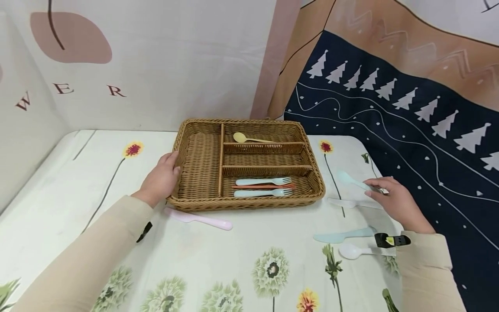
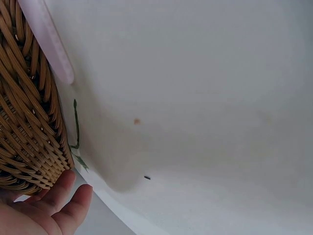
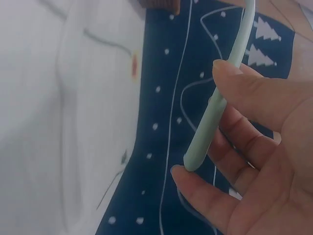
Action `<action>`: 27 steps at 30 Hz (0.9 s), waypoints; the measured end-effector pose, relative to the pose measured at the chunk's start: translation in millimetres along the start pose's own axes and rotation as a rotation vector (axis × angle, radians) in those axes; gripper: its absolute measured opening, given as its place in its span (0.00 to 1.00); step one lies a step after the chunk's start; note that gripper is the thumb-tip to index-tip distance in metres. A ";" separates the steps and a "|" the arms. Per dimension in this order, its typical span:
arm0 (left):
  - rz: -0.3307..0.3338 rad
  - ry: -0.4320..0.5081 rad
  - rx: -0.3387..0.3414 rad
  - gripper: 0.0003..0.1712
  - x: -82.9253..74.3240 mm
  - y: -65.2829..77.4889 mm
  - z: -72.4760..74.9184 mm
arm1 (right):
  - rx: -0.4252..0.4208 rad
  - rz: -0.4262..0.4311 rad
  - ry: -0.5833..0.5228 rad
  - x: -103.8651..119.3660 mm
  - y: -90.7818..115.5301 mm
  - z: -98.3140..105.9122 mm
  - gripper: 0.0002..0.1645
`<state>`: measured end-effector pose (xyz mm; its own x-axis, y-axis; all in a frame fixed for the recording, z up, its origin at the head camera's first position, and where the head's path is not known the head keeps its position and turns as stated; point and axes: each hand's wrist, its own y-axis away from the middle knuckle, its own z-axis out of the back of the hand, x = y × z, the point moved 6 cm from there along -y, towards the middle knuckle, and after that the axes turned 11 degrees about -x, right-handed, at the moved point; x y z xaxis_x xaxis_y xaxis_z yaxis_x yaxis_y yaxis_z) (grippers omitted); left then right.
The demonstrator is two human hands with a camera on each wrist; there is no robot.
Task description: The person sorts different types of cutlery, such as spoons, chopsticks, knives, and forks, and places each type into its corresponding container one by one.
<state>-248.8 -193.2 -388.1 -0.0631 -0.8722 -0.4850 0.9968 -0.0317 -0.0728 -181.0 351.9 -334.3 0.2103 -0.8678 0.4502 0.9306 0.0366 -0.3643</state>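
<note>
A mint-green spoon (image 1: 345,176) is in my right hand (image 1: 395,197), above the right side of the table. In the right wrist view thumb and fingers pinch its handle (image 3: 208,127), the lower end free near one fingertip. My left hand (image 1: 161,177) touches the left end of a brown wicker cutlery basket (image 1: 249,203); its fingers (image 2: 61,191) lie against the outer wall in the left wrist view. Inside the basket, a yellow spoon (image 1: 240,137) lies in the back compartment. Pale blue forks (image 1: 253,193) and orange cutlery (image 1: 249,186) lie in the front one.
A pink knife (image 1: 200,219) lies in front of the basket. To the right lie a white knife (image 1: 348,203), a light blue knife (image 1: 339,237) and a white spoon (image 1: 351,251) on the flowered tablecloth (image 1: 273,236). Printed curtains (image 1: 175,65) hang behind the table.
</note>
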 end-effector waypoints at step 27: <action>0.016 0.001 0.000 0.32 -2.8 2.4 1.6 | -0.005 0.083 -0.111 70.7 -68.0 -39.4 0.13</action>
<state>-246.2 -191.7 -385.6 -0.0473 -0.8720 -0.4873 0.9977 -0.0177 -0.0652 -241.2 268.6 -309.9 0.3181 -0.8020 0.5055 0.9073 0.1029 -0.4076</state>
